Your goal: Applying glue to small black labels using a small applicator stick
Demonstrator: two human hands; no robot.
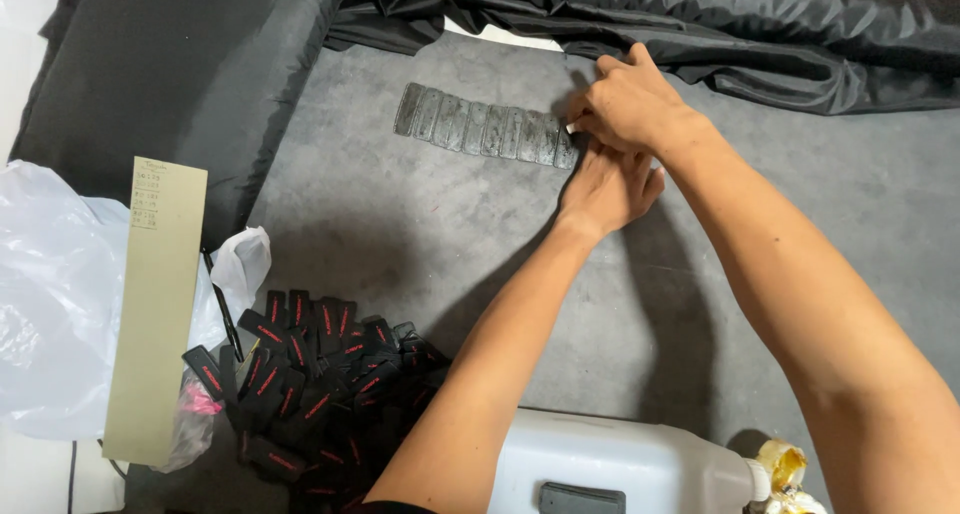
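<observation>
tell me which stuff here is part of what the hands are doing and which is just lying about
In hand:
left hand
right hand
row of grey tabs, right end under the hands
grey mat

Lying about:
pile of black tags
black cloth
card strip
plastic bag
white jug
pen

The hands (615, 144) cover the right end of the grey strip row (485, 129) — whatever they pinch stays hidden; the white container (610, 464) and label pile (320, 384) run off the bottom edge.
</observation>
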